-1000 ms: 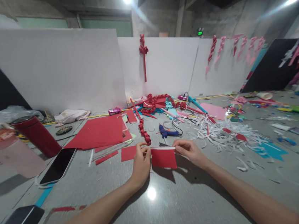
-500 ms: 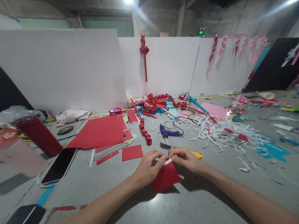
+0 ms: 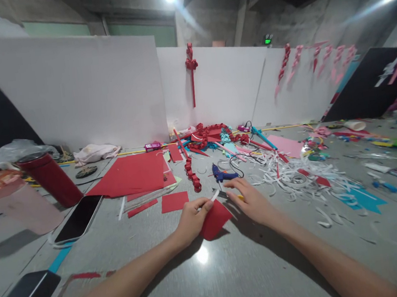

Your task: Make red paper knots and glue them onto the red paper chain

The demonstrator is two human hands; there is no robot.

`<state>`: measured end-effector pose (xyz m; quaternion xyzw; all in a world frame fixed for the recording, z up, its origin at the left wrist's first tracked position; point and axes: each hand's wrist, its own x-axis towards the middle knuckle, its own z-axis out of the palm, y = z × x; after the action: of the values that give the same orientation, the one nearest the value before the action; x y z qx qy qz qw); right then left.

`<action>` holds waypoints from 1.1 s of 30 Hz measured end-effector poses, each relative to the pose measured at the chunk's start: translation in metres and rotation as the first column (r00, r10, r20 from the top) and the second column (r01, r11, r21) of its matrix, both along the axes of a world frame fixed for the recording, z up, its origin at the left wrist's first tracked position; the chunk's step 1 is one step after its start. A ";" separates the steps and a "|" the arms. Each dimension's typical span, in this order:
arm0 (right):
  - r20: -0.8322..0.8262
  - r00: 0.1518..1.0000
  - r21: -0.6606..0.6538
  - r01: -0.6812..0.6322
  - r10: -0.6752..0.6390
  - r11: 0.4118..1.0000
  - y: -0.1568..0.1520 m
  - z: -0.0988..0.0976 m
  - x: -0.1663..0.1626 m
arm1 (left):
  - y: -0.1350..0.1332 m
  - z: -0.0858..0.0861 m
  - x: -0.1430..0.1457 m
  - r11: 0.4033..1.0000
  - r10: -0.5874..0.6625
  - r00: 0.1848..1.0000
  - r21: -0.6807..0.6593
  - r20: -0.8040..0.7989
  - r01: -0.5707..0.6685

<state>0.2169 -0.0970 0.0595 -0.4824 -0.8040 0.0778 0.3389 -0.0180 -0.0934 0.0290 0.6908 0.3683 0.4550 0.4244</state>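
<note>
My left hand is closed on a small red paper piece with a white strip along its top edge. It holds the piece tilted just above the grey table. My right hand has left the paper. It lies with fingers stretched out over a yellow-ended cutter, which it mostly hides. A blue glue gun lies just beyond both hands.
A red paper square and a stack of red sheets lie to the left, with a phone, a red tumbler and a pink cup. White paper shreds spread on the right. A red paper chain lies ahead.
Both hands held the red piece flat by its top edge, then brought it together. Now the right hand has let go and moved forward onto the cutter; the left keeps the paper.
</note>
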 end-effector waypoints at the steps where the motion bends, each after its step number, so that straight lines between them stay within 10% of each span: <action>1: 0.117 0.990 0.023 0.072 -0.074 0.997 0.002 -0.003 0.005 | 0.003 -0.003 -0.001 0.999 0.045 0.999 -0.012 0.022 -0.045; 9: 0.528 0.846 -0.113 0.160 -0.077 0.981 0.011 -0.021 0.029 | 0.015 -0.015 -0.007 0.990 0.129 0.989 -0.075 0.076 -0.123; 20: -0.011 0.998 -0.219 -0.068 0.068 0.973 -0.003 0.006 0.004 | 0.015 -0.013 -0.007 0.992 0.115 0.989 -0.053 0.092 -0.110; 33: -0.015 0.980 -0.296 -0.192 0.197 0.936 -0.011 0.000 -0.012 | 0.010 -0.011 -0.005 0.998 0.061 0.997 0.004 0.057 -0.061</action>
<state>0.2051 -0.1077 0.0590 -0.4463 -0.8296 0.2268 0.2475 -0.0228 -0.0837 0.0184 0.6673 0.3756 0.4884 0.4186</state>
